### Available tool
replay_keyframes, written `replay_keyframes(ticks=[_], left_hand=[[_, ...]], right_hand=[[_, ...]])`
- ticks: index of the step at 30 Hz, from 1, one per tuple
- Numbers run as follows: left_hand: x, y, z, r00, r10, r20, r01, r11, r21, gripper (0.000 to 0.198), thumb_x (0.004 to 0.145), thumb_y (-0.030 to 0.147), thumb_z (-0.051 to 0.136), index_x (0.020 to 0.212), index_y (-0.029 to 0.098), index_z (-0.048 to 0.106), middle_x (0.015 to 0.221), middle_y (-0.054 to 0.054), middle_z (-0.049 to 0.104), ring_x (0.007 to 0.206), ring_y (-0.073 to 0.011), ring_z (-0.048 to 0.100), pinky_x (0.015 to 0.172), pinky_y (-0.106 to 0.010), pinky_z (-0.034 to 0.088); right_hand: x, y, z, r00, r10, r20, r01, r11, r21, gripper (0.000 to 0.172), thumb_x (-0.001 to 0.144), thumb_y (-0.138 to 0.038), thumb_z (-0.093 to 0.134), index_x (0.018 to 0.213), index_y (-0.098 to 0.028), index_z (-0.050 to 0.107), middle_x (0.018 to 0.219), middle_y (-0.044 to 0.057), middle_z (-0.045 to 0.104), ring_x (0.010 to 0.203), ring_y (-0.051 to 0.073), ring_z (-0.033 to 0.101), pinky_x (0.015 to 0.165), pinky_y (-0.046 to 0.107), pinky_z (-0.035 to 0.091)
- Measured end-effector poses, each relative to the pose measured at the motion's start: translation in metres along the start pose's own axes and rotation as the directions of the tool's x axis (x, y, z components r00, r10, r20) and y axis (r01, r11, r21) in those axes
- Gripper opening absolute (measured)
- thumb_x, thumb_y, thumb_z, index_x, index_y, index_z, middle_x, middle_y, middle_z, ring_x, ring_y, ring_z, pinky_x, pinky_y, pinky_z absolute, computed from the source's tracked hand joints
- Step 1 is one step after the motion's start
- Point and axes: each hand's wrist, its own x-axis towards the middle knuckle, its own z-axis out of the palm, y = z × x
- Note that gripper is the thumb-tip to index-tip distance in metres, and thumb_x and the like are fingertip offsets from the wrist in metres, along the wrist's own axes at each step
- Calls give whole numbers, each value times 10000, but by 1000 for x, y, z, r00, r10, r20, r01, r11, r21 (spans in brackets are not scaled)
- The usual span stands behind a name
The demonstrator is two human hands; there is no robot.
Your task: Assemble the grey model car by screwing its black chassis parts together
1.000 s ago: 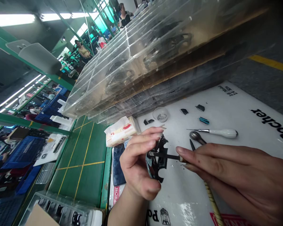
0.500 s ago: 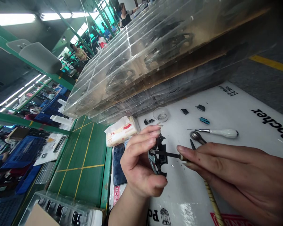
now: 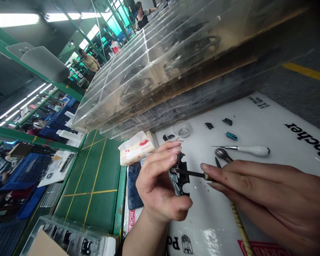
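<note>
My left hand [image 3: 160, 185] is closed around a small black and grey plastic part [image 3: 182, 177] with a scalloped edge; fingers and thumb curl about its sides. From the right, my right hand [image 3: 256, 195] pinches a slim tool with a flat dark shaft [image 3: 193, 173] and a brass-coloured collar. The shaft's far end touches the part near its grey side; the tool's handle is hidden in my palm. Partly beneath my right hand lies a thin stick with a dark tip and yellow patterned shaft [image 3: 238, 224], beside a round-headed metal tool [image 3: 223, 154].
A white-handled pick [image 3: 253, 150], a blue piece [image 3: 231, 136], dark fragments [image 3: 227, 122] and a clear dish [image 3: 182, 129] lie on the white printed sheet [image 3: 277, 135]. Stacked clear trays [image 3: 154, 78] stand behind. Leftward are a tissue pack [image 3: 137, 147], a phone [image 3: 134, 186] and a green mat [image 3: 96, 177].
The part has tilted slightly in my left hand, showing more of its grey side. My left thumb and the tool have shifted a little to the right.
</note>
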Motion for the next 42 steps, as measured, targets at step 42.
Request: replay_keyframes(ticks=[42], left_hand=[[-13, -18, -5, 907, -422, -20, 401, 875, -271, 530, 1064, 555, 951, 1526, 305, 873, 1467, -139, 877, 1393, -320, 842, 1192, -434, 686]], right_hand=[[18, 2, -7, 919, 382, 100, -381, 924, -28, 395, 1139, -412, 790, 1512, -322, 884, 1370, 53, 948, 1157, 265, 955, 862, 308, 807]])
